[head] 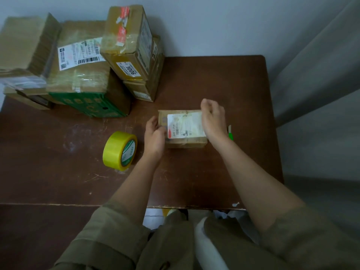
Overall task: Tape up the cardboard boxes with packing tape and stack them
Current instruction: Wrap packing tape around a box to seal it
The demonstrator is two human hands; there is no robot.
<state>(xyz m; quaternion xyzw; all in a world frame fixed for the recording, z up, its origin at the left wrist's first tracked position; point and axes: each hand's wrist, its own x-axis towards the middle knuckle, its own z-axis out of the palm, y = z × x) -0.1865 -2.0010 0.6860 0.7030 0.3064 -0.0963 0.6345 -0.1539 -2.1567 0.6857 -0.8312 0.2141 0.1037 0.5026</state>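
A small cardboard box (185, 141) with a white shipping label lies flat on the brown table (224, 84), in the middle. My left hand (154, 136) grips its left end, thumb on top. My right hand (213, 119) is over the box's right end with its fingers curled; what it holds, if anything, is hidden. A yellow roll of packing tape (119, 150) stands on edge left of my left hand. Taped boxes are stacked at the back left: a tall one (128, 41) on another box (148, 88), and a wide one (79, 61) on a green box (87, 103).
A green-handled cutter (230, 133) lies just right of my right wrist. More cardboard (25, 45) is piled at the far left. A grey wall and a curtain (321, 75) bound the table behind and to the right. The table's front edge runs near my lap.
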